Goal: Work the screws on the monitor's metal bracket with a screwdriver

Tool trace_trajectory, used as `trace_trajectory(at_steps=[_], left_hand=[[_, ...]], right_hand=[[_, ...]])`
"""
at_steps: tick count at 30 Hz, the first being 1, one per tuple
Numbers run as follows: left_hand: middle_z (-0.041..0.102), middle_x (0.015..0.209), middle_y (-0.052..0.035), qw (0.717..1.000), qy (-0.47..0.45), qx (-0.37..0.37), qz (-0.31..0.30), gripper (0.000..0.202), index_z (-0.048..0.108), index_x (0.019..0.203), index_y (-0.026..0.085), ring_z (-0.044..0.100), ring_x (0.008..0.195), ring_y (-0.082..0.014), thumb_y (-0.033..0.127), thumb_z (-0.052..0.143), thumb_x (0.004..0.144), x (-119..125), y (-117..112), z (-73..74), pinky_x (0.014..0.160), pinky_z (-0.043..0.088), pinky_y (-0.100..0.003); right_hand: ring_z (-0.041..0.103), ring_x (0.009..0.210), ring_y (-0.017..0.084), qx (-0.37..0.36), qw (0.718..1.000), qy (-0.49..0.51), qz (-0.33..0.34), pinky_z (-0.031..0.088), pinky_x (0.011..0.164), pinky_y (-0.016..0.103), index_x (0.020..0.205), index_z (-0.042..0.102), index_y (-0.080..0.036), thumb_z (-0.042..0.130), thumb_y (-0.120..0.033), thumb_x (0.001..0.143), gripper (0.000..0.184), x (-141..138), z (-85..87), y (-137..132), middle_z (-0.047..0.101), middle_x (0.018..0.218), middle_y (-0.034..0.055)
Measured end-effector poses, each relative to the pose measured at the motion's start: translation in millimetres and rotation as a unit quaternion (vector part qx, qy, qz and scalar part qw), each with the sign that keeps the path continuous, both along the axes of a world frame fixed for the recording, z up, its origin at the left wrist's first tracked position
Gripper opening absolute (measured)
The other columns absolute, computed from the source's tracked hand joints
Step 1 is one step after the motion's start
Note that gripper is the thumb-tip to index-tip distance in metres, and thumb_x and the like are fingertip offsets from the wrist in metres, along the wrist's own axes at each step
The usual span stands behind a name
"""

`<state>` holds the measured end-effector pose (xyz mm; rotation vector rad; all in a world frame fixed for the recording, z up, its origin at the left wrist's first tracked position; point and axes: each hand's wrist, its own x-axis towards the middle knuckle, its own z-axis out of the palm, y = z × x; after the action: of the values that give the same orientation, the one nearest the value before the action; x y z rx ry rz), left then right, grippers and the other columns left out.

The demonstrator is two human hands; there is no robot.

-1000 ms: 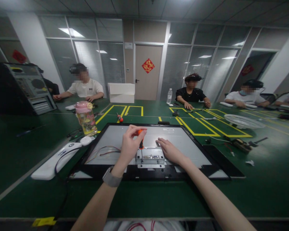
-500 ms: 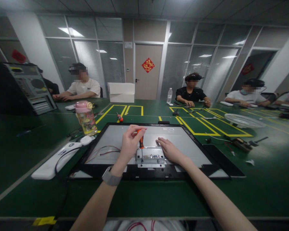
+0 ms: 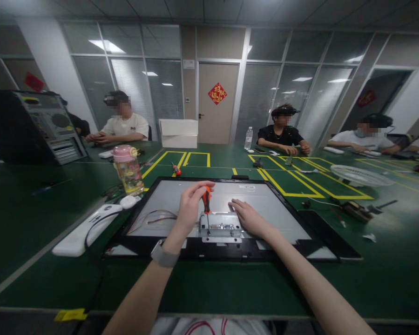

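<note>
A black-framed monitor panel (image 3: pixel 279 211) lies face down on the green table in front of me. A silver metal bracket (image 3: pixel 222 229) sits at its near middle. My left hand (image 3: pixel 189 207) is closed round an orange-handled screwdriver (image 3: pixel 206 200), held upright with its tip on the bracket's left side. My right hand (image 3: pixel 248 217) lies flat with fingers stretched out on the bracket's right side. Thin wires (image 3: pixel 152 216) run across the panel's left part.
A pink-lidded bottle (image 3: pixel 127 169) stands left of the panel, with a white cover (image 3: pixel 84 230) and cable beside it. A computer case (image 3: pixel 38 126) sits far left. A fan grille (image 3: pixel 361 175) and small parts lie right. Several people sit across the table.
The screwdriver's handle shows more between my left fingers and stands more upright. My head has shifted slightly, moving the scene a little. My right hand stays put.
</note>
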<state>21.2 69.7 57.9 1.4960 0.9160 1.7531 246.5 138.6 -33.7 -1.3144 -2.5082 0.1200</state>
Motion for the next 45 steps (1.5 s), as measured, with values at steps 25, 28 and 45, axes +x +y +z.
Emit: trace_trajectory(at_steps=[25, 28, 45], left_hand=[[0.064, 0.077, -0.0010, 1.000, 0.009, 0.003, 0.015, 0.019, 0.073, 0.087, 0.019, 0.058, 0.069, -0.0141, 0.036, 0.066, 0.082, 5.2, -5.2, 2.7, 0.066, 0.046, -0.025], [0.068, 0.078, -0.0027, 1.000, 0.003, 0.000, 0.004, 0.027, 0.071, 0.096, 0.018, 0.064, 0.076, -0.0170, 0.039, 0.056, 0.089, 5.4, -4.0, 1.1, 0.073, 0.050, -0.028], [0.067, 0.081, -0.0037, 0.998, 0.015, 0.019, 0.050, 0.025, 0.071, 0.088, 0.019, 0.062, 0.077, -0.0166, 0.041, 0.058, 0.089, 4.6, -1.4, 0.9, 0.071, 0.049, -0.028]], right_hand=[[0.045, 0.141, 0.029, 0.003, 1.000, 0.002, -0.001, 0.034, 0.118, 0.049, 0.142, 0.053, -0.009, 0.033, -0.016, 0.100, 0.048, -1.2, 0.2, -0.6, 0.048, 0.151, 0.0207], [0.045, 0.141, 0.029, 0.003, 1.000, 0.001, -0.001, 0.034, 0.118, 0.049, 0.142, 0.053, -0.009, 0.033, -0.015, 0.099, 0.048, -0.6, -0.3, 0.0, 0.048, 0.151, 0.0202], [0.045, 0.141, 0.027, 0.005, 1.000, 0.012, 0.001, 0.034, 0.118, 0.050, 0.142, 0.053, -0.012, 0.034, -0.014, 0.098, 0.048, 0.4, -2.6, 1.3, 0.049, 0.151, 0.0195]])
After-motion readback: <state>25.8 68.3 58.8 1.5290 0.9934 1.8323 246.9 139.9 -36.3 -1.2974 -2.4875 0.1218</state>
